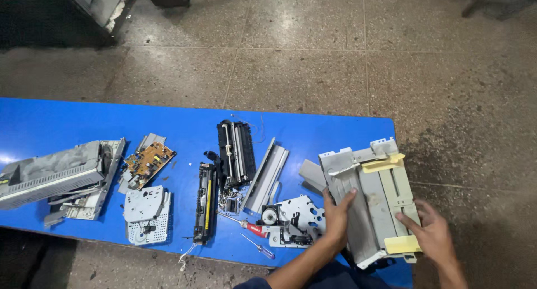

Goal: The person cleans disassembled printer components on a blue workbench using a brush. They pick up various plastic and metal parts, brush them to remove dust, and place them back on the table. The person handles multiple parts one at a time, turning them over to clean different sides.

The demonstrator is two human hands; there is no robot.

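inspector: state of the work?

assistant: well advanced, in my judgement. a machine lies in pieces across the blue table (50,127): a grey housing shell (53,174) at the far left, a brown circuit board (148,160), a perforated metal plate (146,213), a long black unit with a yellow strip (206,204), a black roller assembly (236,152), a pale metal rail (267,176) and a gear plate (291,219). the last large piece, a grey frame panel (372,202) with yellow tabs, sits at the right end of the table, tilted up in both hands.

inspector: the hands?

assistant: the left hand (337,216) grips the panel's left edge, thumb on top, fingers wrapped under. the right hand (433,236) presses the lower right corner with its fingers (408,222) laid flat on the face; whether they curl round the edge i cannot tell.

inspector: what is left?

assistant: the panel seems still to carry its brackets, so further stripping looks likely. a red-handled screwdriver (251,227) and a blue-handled one (262,248) lie unused near the left forearm.

inspector: containers?

assistant: none visible. every part lies loose on the table, unsorted. the shell holds nothing i can make out.
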